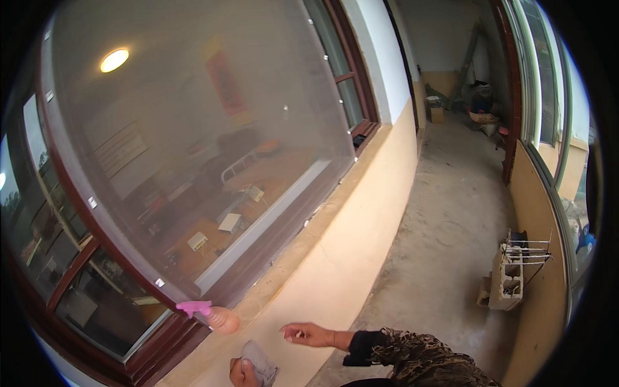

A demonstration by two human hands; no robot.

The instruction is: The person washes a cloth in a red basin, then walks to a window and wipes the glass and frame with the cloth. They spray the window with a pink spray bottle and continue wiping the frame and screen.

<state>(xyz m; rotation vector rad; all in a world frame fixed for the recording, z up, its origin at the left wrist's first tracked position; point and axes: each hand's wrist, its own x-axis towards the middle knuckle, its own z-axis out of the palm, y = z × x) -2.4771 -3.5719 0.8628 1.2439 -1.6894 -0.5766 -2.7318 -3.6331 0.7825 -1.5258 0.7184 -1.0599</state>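
My left hand (240, 372) is at the bottom edge of the picture, gripping a crumpled grey cloth (259, 363). To its right, my right hand (309, 334) hovers in front of the cream lower wall, fingers loosely curled and apart, with nothing plainly held. A spray bottle (224, 320) with a pink trigger head and a translucent orange body stands on the window sill (263, 295), beyond both hands. Above the sill, a large mesh screen (159, 145) covers the middle of a dark red window frame (154, 346), fixed along its edges by small white clips.
A hollow concrete block (506, 285) with a wire rack (527, 254) sits by the right wall. The concrete floor (435, 217) runs to a far end with a cardboard box (436, 115) and assorted clutter. Through the screen, a wooden table (213, 227) bears small white devices.
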